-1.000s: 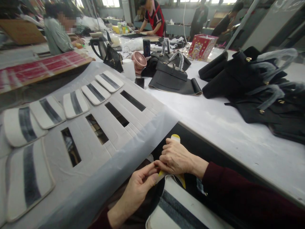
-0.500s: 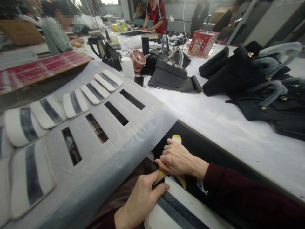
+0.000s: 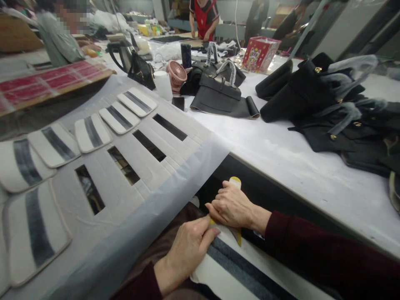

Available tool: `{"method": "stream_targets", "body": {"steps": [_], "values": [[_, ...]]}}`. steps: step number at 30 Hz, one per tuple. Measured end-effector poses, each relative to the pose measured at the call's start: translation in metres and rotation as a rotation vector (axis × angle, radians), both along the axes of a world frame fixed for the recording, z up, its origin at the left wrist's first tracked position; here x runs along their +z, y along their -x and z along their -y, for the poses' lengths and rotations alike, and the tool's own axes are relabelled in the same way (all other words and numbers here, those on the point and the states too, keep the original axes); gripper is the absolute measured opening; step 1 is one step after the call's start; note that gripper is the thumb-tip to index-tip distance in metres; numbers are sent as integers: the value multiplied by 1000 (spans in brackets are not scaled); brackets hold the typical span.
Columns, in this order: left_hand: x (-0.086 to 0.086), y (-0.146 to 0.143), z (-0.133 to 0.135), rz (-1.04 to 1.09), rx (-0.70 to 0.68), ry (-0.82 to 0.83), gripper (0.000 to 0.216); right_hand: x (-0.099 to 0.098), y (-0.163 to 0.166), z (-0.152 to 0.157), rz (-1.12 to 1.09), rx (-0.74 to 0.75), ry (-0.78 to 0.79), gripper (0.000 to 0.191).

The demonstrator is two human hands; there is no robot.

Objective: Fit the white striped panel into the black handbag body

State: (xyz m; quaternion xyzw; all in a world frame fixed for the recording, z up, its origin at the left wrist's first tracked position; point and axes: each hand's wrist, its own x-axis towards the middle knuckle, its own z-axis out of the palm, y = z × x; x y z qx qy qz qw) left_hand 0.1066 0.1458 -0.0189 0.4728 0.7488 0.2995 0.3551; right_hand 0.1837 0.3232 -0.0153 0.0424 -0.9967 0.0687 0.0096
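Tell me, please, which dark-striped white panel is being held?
The striped panel on the lap, gripped by the left hand, beside the yellow tool in the right hand; the other panels lie on the table.

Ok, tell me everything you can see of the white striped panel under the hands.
The white striped panel is flat with a rounded corner, off-white with one dark grey band along it, fabric-like in look. It lies low before the person, below the edge of the table, partly out of frame. The left hand covers its upper corner; the right hand holds a yellow tool at its top edge.
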Motion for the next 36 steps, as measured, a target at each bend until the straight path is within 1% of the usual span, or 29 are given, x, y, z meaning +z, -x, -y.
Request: {"method": "stream_targets", "body": {"steps": [2, 4, 6, 8, 10, 12, 15, 17, 18, 19, 21, 24, 26, 28, 30, 32, 34, 36], "values": [[0, 1, 1, -8, -6, -15, 23, 0, -5, 5, 16, -50, 13, 56], [-1, 2, 2, 66, -9, -57, 26, -1, -10, 10, 30, -112, 22, 57], [-2, 3, 2, 282, 3, -121, 33, 0, -15, 15, 43, -172, 22, 59], [-6, 3, 0, 570, 58, -168, 43, 1, -20, 19, 52, -201, 25, 59], [-13, 3, -3, 815, 135, -166, 53, 2, -24, 23, 63, -212, 32, 59], [-20, 3, -5, 986, 199, -137, 58, 3, -27, 26, 84, -231, 34, 59], [-27, 3, -8, 1083, 243, -162, 47, 4, -29, 28, 124, -267, 30, 59], [-29, 3, -9, 1114, 219, -184, 39, 5, -30, 29, 144, -282, 43, 58], [-30, 4, -10, 1145, 196, -183, 38, 5, -31, 29, 154, -293, 63, 57], [-31, 5, -10, 1176, 172, -178, 39, 5, -31, 29, 171, -318, 113, 57], [-34, 7, -10, 1179, 148, -174, 42, 5, -34, 27, 218, -412, 273, 56], [-39, 10, -9, 1077, 154, -154, 47, 4, -40, 16, 285, -635, 495, 63], [-39, 10, -8, 1002, 164, -134, 49, 3, -42, 6, 309, -791, 567, 70], [-37, 10, -8, 913, 164, -129, 50, 4, -41, -2, 330, -898, 661, 73], [-34, 11, -8, 843, 160, -123, 49, 7, -38, -7, 356, -911, 793, 75], [-33, 12, -8, 827, 147, -118, 49, 11, -34, -8, 388, -863, 951, 80], [-32, 13, -10, 821, 138, -108, 47, 15, -33, -8, 397, -783, 1178, 87], [-32, 16, -12, 808, 136, -96, 44, 18, -34, -8, 363, -661, 1400, 91]]}}
